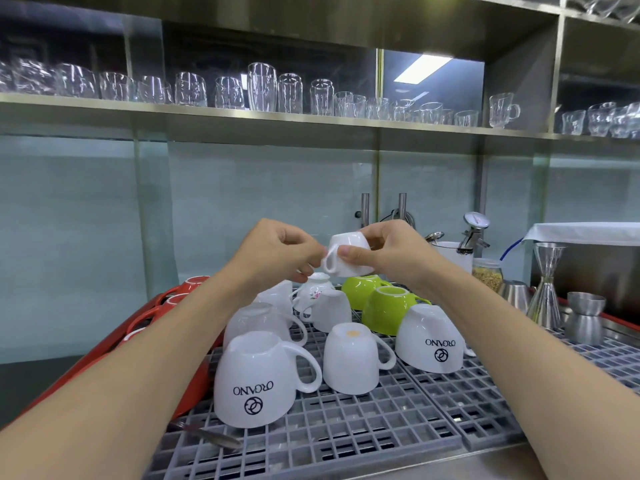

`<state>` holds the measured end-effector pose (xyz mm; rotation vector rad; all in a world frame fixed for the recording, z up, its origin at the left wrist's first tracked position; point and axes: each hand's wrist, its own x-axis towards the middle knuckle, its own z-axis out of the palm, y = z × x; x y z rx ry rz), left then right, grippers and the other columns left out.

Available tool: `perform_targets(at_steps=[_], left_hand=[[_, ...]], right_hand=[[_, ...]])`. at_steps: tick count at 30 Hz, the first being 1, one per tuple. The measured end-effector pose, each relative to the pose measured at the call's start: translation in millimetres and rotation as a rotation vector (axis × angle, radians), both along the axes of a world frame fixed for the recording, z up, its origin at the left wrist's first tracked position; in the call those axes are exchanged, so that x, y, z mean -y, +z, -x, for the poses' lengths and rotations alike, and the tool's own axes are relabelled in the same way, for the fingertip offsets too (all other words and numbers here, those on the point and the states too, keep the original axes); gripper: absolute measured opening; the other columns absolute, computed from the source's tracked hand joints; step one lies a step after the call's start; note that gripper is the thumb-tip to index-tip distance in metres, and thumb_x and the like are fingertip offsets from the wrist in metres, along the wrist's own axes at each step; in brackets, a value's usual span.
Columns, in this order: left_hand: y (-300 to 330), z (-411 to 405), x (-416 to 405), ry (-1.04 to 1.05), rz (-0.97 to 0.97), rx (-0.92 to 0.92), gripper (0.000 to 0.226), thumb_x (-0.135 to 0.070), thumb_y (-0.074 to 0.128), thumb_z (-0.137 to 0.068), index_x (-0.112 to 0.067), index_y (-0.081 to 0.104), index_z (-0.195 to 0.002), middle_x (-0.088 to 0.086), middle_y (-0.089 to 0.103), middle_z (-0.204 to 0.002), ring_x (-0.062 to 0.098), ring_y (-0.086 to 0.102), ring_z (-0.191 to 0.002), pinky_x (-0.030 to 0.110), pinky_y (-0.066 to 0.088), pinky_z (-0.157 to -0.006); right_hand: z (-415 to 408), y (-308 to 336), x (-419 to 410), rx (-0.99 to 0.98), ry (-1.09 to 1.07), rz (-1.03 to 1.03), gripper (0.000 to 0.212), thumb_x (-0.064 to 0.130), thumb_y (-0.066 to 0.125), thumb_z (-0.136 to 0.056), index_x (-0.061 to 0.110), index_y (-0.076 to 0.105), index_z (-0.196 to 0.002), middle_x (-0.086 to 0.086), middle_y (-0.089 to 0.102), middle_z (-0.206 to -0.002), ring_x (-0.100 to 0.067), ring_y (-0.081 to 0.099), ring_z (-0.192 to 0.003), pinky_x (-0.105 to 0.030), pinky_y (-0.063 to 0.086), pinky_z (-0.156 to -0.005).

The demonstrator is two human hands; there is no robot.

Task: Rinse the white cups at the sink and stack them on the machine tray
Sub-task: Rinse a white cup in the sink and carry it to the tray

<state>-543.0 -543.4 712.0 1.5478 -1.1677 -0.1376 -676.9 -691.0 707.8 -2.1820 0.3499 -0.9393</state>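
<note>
Grey tray (398, 420), both hands (277, 251) raised, gripping cup (349, 259)

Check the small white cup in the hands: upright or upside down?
Upside down, slightly tilted. The small white cup shows its base on top and its handle low at left, held above the grey tray between the left hand and right hand.

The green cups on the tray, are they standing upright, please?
No, both green cups sit upside down on the grey tray, bases facing up.

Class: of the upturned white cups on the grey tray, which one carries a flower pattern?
The small floral cup at the back, just below the left hand. The other white cups are plain or printed ORGANO.
</note>
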Motion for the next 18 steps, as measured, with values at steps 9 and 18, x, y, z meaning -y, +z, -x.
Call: perform_targets(at_steps=[9,18], left_hand=[[-3.8,-5.0,-4.0,0.008,-0.203,0.196,0.024,-0.003,0.087,-0.070,-0.007,0.073,-0.089,0.012,0.078,-0.074,0.014,0.069,-0.062,0.030,0.057,-0.070],[-14.2,-1.6,-1.2,0.016,-0.369,0.246,0.040,-0.001,0.090,-0.061,-0.009,0.064,-0.090,0.009,0.078,-0.071,0.022,0.074,-0.072,0.042,0.056,-0.088]], right_hand=[[-6.2,-6.1,-4.4,-0.168,-0.069,0.077,0.041,0.038,0.088,-0.063,0.005,0.074,-0.083,-0.008,0.063,-0.071,-0.017,0.052,-0.065,-0.036,0.041,-0.060],[-10.7,-13.5,-6.9,-0.417,-0.184,0.186,0.053,0.053,0.089,-0.043,0.011,0.065,-0.065,0.002,0.044,-0.058,-0.017,0.036,-0.055,-0.031,0.029,-0.056]])
